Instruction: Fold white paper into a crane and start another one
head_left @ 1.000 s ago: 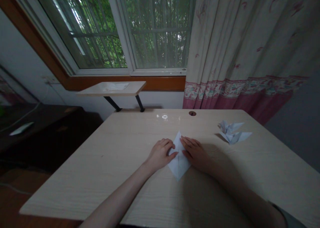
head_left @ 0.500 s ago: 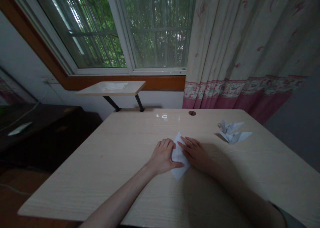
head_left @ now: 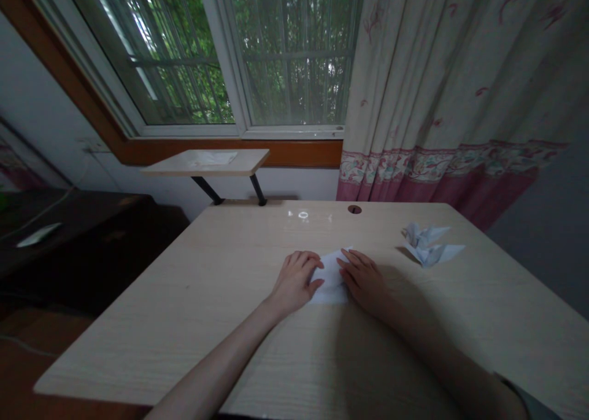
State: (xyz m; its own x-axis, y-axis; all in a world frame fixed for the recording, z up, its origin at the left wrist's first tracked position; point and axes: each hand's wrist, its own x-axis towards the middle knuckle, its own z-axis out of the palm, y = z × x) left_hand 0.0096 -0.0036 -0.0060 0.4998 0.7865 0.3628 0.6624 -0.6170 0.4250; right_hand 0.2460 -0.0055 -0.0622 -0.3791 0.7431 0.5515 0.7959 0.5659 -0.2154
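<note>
A folded piece of white paper (head_left: 329, 275) lies on the desk between my two hands, its lower edge running roughly level. My left hand (head_left: 298, 281) grips its left side, with curled fingers at the top and the thumb lower down on the paper. On the other side, my right hand (head_left: 363, 279) holds the right part, fingertips resting on the sheet; its thumb is hard to make out. Both hands partly cover the paper's sides. To the right, apart from my hands, stand folded paper cranes (head_left: 429, 245) set close together.
The pale wooden desk (head_left: 221, 260) has a round brown cable hole (head_left: 354, 209) near its back edge. A small raised shelf (head_left: 184, 163) on black legs carries a white paper (head_left: 216, 158). Behind are a window and a curtain (head_left: 405, 162); a dark cabinet (head_left: 92, 223) is at left.
The paper has turned from a point-up diamond to lying with a level lower edge. My left thumb has drawn back left from the paper's middle, and both hands have shifted slightly.
</note>
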